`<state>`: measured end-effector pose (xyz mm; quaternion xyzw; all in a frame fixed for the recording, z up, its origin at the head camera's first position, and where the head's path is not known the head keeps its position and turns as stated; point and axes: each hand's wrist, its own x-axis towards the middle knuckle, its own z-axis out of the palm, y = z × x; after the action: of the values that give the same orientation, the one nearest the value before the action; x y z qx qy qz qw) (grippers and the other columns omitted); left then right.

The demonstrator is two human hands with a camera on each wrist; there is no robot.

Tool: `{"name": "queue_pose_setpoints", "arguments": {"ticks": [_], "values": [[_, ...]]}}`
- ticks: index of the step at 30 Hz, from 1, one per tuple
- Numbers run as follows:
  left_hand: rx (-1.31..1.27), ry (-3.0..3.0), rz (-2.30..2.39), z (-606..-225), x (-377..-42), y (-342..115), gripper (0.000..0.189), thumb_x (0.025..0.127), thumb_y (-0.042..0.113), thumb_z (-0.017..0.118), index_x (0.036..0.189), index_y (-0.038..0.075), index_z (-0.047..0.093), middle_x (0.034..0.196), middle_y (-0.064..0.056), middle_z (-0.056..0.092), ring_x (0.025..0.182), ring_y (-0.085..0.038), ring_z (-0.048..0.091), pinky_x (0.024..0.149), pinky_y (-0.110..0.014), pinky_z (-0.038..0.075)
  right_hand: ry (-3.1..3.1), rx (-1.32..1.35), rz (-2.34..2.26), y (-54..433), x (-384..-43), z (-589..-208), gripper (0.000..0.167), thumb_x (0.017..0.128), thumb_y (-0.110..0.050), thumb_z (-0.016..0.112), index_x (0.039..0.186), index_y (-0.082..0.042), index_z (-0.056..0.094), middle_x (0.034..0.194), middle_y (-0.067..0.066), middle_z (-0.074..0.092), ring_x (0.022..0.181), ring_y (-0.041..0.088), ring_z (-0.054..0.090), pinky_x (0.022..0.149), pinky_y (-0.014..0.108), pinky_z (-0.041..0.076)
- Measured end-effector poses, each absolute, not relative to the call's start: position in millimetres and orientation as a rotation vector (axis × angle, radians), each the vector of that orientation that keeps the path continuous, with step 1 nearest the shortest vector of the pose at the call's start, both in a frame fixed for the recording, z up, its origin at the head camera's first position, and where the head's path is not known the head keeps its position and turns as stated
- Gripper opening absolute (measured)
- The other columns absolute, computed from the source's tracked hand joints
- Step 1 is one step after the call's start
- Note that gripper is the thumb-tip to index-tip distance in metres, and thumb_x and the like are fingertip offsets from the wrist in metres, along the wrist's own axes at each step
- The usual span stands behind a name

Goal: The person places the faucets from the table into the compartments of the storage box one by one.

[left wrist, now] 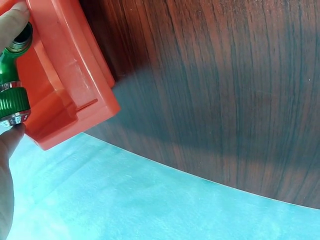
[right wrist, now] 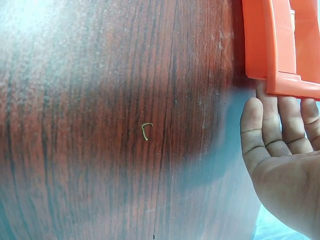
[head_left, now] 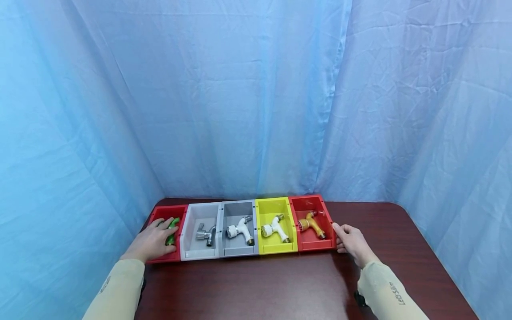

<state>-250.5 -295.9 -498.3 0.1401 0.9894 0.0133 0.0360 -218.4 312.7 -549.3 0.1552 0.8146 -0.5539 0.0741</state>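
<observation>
Five bins stand side by side in a row, each with a faucet in it. At the left end, my left hand (head_left: 150,240) reaches over a red bin (left wrist: 75,65) and holds a green faucet (left wrist: 12,100) between thumb and fingers; the palm hides part of it. My right hand (head_left: 352,242) touches the outer end wall of the right-hand red bin (head_left: 316,245), its fingers (right wrist: 290,122) fairly straight against the plastic. Inside that bin lies an orange-yellow faucet (head_left: 311,224).
Between the red bins are a white bin (head_left: 200,254) with a chrome faucet (head_left: 205,234), a grey bin (head_left: 238,252) with a white faucet (head_left: 240,230), and a yellow bin (head_left: 278,247) with another white faucet (head_left: 276,228). Blue curtains (head_left: 248,102) surround the dark wooden table (head_left: 256,289).
</observation>
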Motion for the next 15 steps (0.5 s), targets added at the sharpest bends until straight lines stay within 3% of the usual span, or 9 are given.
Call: {"name": "queue_pose_setpoints", "arguments": {"ticks": [15], "values": [[0.477,3.02,0.07,-499.4,-246.8,-301.9,0.091,0.069,0.042,0.093,0.148,0.012,0.056,0.156,-0.022,0.044,0.14,-0.05,0.036,0.097,-0.068,0.05,2.446,0.475,-1.663,311.1,-217.3,-547.4,0.051,0.104,-0.052,0.053,0.1,-0.002,0.055,0.09,0.01,0.058,0.078,0.021,0.06,0.074,0.032,0.061]]}}
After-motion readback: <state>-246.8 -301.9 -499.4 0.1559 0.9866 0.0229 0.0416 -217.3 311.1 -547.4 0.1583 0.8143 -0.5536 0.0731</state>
